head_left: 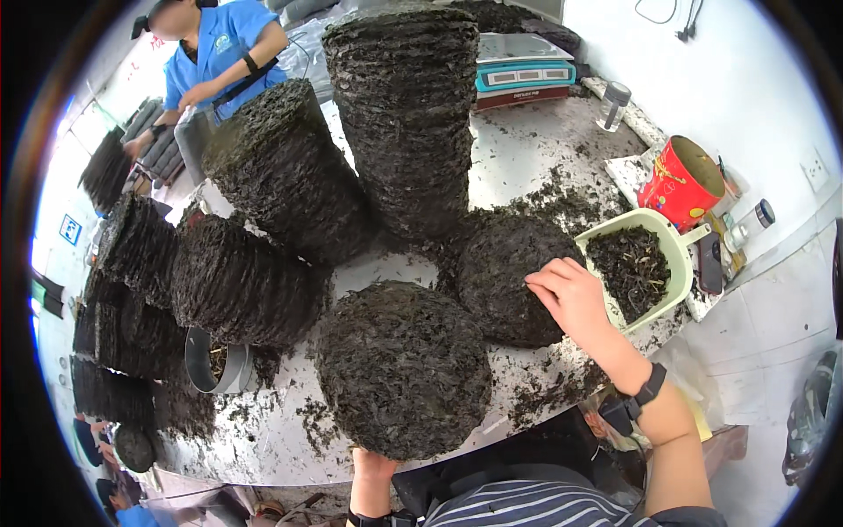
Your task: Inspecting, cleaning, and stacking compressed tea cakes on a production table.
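Worktop: pale, strewn with dark flakes; white wall at two o'clock. Dark layered stacks, nine to twelve o'clock. Green scoop of flakes, three o'clock. Dark round cake, six o'clock. Left hand: at its near edge, fingers hidden; grip cannot be told. Right hand: over second dark round, four o'clock, fingers curled nearly together; any hold indiscernible. Co-worker, eleven o'clock, cut off.
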Demonstrator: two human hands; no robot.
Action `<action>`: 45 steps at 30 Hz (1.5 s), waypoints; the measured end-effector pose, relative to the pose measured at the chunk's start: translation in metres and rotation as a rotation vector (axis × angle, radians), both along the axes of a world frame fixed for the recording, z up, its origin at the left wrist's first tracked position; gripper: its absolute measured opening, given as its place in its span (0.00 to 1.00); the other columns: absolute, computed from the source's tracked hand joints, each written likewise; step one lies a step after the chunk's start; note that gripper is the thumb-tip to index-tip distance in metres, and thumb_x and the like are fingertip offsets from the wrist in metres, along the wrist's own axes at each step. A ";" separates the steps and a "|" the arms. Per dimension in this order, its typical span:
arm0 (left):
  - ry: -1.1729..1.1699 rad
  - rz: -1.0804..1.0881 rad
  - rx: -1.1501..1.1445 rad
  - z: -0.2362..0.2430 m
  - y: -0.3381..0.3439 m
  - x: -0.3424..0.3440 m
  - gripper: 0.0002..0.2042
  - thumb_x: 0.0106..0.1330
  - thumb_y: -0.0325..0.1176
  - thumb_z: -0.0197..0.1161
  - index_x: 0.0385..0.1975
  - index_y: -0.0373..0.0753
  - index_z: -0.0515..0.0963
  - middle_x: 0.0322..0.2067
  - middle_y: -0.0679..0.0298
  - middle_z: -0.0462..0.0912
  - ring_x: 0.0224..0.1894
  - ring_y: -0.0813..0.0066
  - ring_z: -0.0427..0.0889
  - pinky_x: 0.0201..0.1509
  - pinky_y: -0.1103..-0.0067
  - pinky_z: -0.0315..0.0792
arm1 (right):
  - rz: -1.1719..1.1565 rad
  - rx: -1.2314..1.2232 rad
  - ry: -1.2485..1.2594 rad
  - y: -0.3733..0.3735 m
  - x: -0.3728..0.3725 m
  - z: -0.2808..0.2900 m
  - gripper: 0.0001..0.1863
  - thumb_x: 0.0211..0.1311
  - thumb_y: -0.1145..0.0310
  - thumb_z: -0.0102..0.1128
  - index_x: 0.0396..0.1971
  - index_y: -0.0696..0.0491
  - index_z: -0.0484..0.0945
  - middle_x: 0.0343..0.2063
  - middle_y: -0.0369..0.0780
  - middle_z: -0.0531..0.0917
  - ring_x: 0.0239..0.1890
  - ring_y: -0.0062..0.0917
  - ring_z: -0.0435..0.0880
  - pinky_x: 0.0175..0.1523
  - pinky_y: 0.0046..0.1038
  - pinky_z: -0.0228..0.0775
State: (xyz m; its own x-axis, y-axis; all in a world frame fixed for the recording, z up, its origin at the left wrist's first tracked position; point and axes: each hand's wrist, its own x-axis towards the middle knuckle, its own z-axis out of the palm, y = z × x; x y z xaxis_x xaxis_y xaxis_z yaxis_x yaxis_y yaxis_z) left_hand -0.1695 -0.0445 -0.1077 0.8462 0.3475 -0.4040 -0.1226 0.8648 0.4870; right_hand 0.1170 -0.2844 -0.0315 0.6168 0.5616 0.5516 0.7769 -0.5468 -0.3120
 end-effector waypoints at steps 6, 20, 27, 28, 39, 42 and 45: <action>-0.002 -0.038 0.040 0.002 -0.009 0.008 0.31 0.51 0.41 0.68 0.56 0.39 0.68 0.54 0.60 0.72 0.57 0.59 0.71 0.60 0.61 0.65 | 0.149 -0.465 -0.161 0.011 0.015 -0.001 0.04 0.44 0.71 0.59 0.17 0.53 0.75 0.20 0.36 0.75 0.26 0.27 0.79 0.32 0.28 0.71; -0.003 -0.037 0.008 0.001 -0.001 0.007 0.34 0.47 0.42 0.72 0.55 0.39 0.68 0.53 0.60 0.74 0.55 0.59 0.72 0.59 0.62 0.66 | -0.397 1.298 0.826 -0.121 0.039 -0.030 0.18 0.65 0.69 0.50 0.53 0.57 0.67 0.48 0.45 0.76 0.46 0.29 0.78 0.52 0.29 0.69; -0.056 -0.032 -0.002 0.005 -0.001 0.009 0.31 0.49 0.39 0.70 0.55 0.39 0.68 0.53 0.60 0.73 0.56 0.60 0.71 0.59 0.62 0.66 | 0.420 0.062 0.177 -0.022 -0.085 0.023 0.31 0.53 0.64 0.64 0.57 0.54 0.65 0.56 0.45 0.71 0.59 0.36 0.69 0.65 0.38 0.55; -0.066 -0.036 -0.010 0.002 0.001 0.003 0.31 0.49 0.39 0.70 0.55 0.39 0.68 0.53 0.60 0.73 0.56 0.60 0.71 0.60 0.62 0.66 | 0.502 0.042 0.150 -0.004 -0.096 0.023 0.31 0.51 0.66 0.64 0.57 0.53 0.66 0.56 0.44 0.71 0.59 0.35 0.69 0.64 0.38 0.56; -0.045 -0.080 0.099 0.016 -0.002 0.000 0.37 0.47 0.34 0.67 0.60 0.41 0.58 0.58 0.60 0.65 0.62 0.59 0.63 0.64 0.59 0.58 | -0.080 0.833 0.854 -0.018 -0.069 0.021 0.21 0.65 0.67 0.52 0.54 0.61 0.68 0.42 0.40 0.77 0.43 0.21 0.73 0.54 0.25 0.62; -0.059 -0.063 0.090 0.015 -0.002 0.003 0.38 0.46 0.35 0.67 0.60 0.40 0.58 0.57 0.60 0.66 0.61 0.58 0.64 0.64 0.57 0.58 | -0.206 0.994 0.781 -0.035 -0.047 0.001 0.30 0.64 0.69 0.52 0.63 0.60 0.54 0.56 0.43 0.67 0.59 0.27 0.64 0.65 0.27 0.49; -0.054 -0.099 0.103 0.016 -0.002 0.007 0.39 0.45 0.35 0.70 0.60 0.40 0.58 0.56 0.59 0.67 0.60 0.58 0.66 0.61 0.57 0.62 | -0.198 0.646 0.440 -0.031 -0.056 0.010 0.28 0.62 0.69 0.53 0.61 0.59 0.59 0.58 0.44 0.66 0.61 0.31 0.63 0.66 0.30 0.48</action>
State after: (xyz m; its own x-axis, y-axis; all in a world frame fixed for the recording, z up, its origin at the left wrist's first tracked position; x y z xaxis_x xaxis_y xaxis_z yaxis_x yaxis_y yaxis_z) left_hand -0.1625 -0.0464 -0.0920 0.8978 0.2990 -0.3234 -0.0679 0.8194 0.5691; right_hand 0.0609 -0.3154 -0.0213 0.9077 0.0720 0.4135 0.4169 -0.2685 -0.8684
